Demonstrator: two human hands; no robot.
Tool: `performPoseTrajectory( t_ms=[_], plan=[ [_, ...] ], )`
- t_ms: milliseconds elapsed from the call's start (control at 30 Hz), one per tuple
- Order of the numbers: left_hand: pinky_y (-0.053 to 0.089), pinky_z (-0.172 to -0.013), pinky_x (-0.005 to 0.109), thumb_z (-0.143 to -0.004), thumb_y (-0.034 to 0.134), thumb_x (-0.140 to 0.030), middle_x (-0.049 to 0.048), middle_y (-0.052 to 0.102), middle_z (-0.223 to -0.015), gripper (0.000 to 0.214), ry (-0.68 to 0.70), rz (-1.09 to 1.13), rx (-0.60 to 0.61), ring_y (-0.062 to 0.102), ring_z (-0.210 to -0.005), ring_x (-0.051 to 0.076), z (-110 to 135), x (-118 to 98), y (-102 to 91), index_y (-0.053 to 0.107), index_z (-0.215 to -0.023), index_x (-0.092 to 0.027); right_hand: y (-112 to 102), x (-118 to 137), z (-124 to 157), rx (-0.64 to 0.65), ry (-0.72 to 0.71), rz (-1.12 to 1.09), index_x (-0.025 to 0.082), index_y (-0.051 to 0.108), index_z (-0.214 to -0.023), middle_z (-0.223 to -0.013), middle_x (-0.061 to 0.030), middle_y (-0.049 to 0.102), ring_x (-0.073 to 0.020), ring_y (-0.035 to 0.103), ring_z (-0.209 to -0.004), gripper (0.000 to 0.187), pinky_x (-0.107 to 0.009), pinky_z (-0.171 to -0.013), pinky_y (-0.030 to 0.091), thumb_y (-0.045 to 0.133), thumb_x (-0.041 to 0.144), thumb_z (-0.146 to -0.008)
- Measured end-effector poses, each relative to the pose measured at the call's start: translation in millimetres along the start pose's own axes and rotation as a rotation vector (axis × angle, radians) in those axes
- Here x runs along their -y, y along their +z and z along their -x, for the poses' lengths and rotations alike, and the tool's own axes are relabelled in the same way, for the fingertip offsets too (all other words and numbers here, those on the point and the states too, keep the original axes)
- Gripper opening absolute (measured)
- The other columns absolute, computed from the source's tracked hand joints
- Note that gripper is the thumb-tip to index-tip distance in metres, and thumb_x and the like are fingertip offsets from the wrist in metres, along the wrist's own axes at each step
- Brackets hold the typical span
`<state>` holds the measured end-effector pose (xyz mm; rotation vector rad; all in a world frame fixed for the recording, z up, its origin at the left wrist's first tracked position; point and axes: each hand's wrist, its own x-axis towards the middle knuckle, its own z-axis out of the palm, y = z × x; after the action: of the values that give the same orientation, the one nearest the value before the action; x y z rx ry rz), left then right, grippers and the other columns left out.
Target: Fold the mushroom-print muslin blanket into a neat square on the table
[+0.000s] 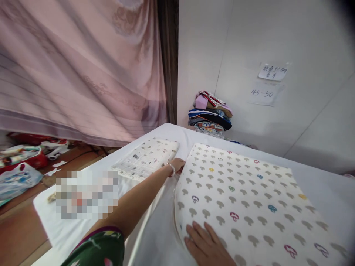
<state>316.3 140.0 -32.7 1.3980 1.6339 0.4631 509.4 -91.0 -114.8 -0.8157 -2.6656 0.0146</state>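
A folded white cloth with a mushroom print (pixel 249 199) lies on the white-covered table (pixel 318 181) in front of me. My left hand (pixel 177 164), with a bracelet at the wrist, reaches out to the cloth's far left edge; its fingers are hidden under or behind that edge. My right hand (pixel 206 244) lies flat, fingers stretched out, on the cloth's near left corner. To the left of the left hand lies a second folded cloth (pixel 146 158), white with small dark marks.
A stack of folded coloured clothes (pixel 210 114) stands at the table's far end against the white wall, which carries paper notes (pixel 270 79). A pink curtain (pixel 80 66) hangs at left. Bags and clutter (pixel 22 166) lie on the wooden floor at left.
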Motion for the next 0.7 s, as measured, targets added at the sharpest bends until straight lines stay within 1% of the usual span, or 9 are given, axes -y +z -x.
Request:
performPoseTrajectory(
  t_ms=[67,167,233,333,433,500,533,600,700],
  plan=[
    [0.047,-0.051,0.019,-0.084,0.049,-0.032,0.0021,0.064,-0.063,0.021,0.0,0.038,0.018,0.06,-0.056,0.011,16.9,13.0,1.6,0.063,-0.087,-0.016,-17.5,1.7,-3.9,0.072,0.016,-0.091,0.024,0.024,-0.141,-0.141,-0.0054,0.029,-0.0264,0.03,-0.129,0.058,-0.044,-0.109,0.025,0.043,0.042,-0.089],
    [0.044,-0.047,0.018,-0.082,0.051,-0.029,-0.0004,0.06,-0.058,0.02,0.009,0.085,0.026,0.053,-0.046,0.009,33.1,26.5,3.0,0.065,-0.088,-0.016,-41.1,4.0,-9.7,0.237,0.042,-0.228,0.024,0.023,-0.141,-0.145,-0.0055,0.02,-0.027,0.02,-0.133,0.063,-0.046,-0.11,0.019,0.043,0.049,-0.087],
    [0.041,-0.044,0.018,-0.081,0.052,-0.031,-0.0017,0.058,-0.055,0.021,0.018,0.096,0.009,0.048,-0.041,0.007,37.8,30.3,3.7,0.065,-0.088,-0.016,-53.8,6.0,-12.8,0.327,0.091,-0.299,0.025,0.022,-0.141,-0.147,-0.0042,0.015,-0.0263,0.015,-0.134,0.063,-0.048,-0.11,0.016,0.044,0.048,-0.087],
    [0.037,-0.042,0.019,-0.078,0.054,-0.034,-0.0022,0.055,-0.052,0.024,0.031,0.085,-0.033,0.043,-0.038,0.007,37.9,29.1,5.7,0.066,-0.086,-0.014,-66.9,10.5,-16.3,0.385,0.178,-0.379,0.027,0.021,-0.142,-0.148,-0.0038,0.014,-0.0254,0.012,-0.135,0.064,-0.049,-0.11,0.011,0.047,0.045,-0.085],
    [0.034,-0.04,0.02,-0.075,0.057,-0.036,-0.0013,0.052,-0.047,0.026,0.039,0.055,-0.067,0.042,-0.038,0.008,34.8,24.3,9.8,0.067,-0.08,-0.013,-75.7,16.5,-19.4,0.402,0.247,-0.433,0.028,0.025,-0.14,-0.147,-0.0038,0.017,-0.0241,0.012,-0.135,0.063,-0.048,-0.11,0.008,0.049,0.043,-0.084],
    [0.033,-0.041,0.021,-0.073,0.058,-0.037,0.0004,0.054,-0.048,0.026,0.041,0.033,-0.081,0.044,-0.039,0.01,33.4,22.5,12.6,0.067,-0.076,-0.013,-80.9,20.5,-23.2,0.405,0.296,-0.46,0.028,0.03,-0.139,-0.146,-0.0034,0.021,-0.0236,0.014,-0.135,0.06,-0.047,-0.111,0.008,0.049,0.043,-0.084],
    [0.034,-0.042,0.021,-0.073,0.058,-0.037,0.0015,0.056,-0.05,0.025,0.042,0.023,-0.087,0.047,-0.041,0.011,33.2,22.5,13.8,0.067,-0.076,-0.014,-83.0,22.2,-26.3,0.393,0.338,-0.47,0.028,0.032,-0.138,-0.145,-0.0035,0.025,-0.0234,0.018,-0.134,0.059,-0.046,-0.111,0.011,0.049,0.043,-0.084],
    [0.036,-0.044,0.021,-0.075,0.055,-0.036,0.0036,0.061,-0.057,0.024,0.048,0.003,-0.104,0.052,-0.046,0.012,33.8,23.8,15.6,0.067,-0.079,-0.015,-85.2,23.5,-36.2,0.332,0.443,-0.488,0.027,0.036,-0.136,-0.142,-0.0045,0.033,-0.023,0.028,-0.131,0.055,-0.043,-0.109,0.02,0.047,0.042,-0.085],
    [0.038,-0.048,0.022,-0.077,0.051,-0.033,0.0063,0.067,-0.07,0.024,0.077,-0.041,-0.137,0.058,-0.055,0.014,35.7,26.7,16.7,0.067,-0.083,-0.016,-81.6,16.9,-62.0,0.161,0.58,-0.525,0.025,0.042,-0.132,-0.137,-0.0046,0.042,-0.0219,0.039,-0.124,0.05,-0.038,-0.102,0.033,0.045,0.04,-0.084]
  ],
)
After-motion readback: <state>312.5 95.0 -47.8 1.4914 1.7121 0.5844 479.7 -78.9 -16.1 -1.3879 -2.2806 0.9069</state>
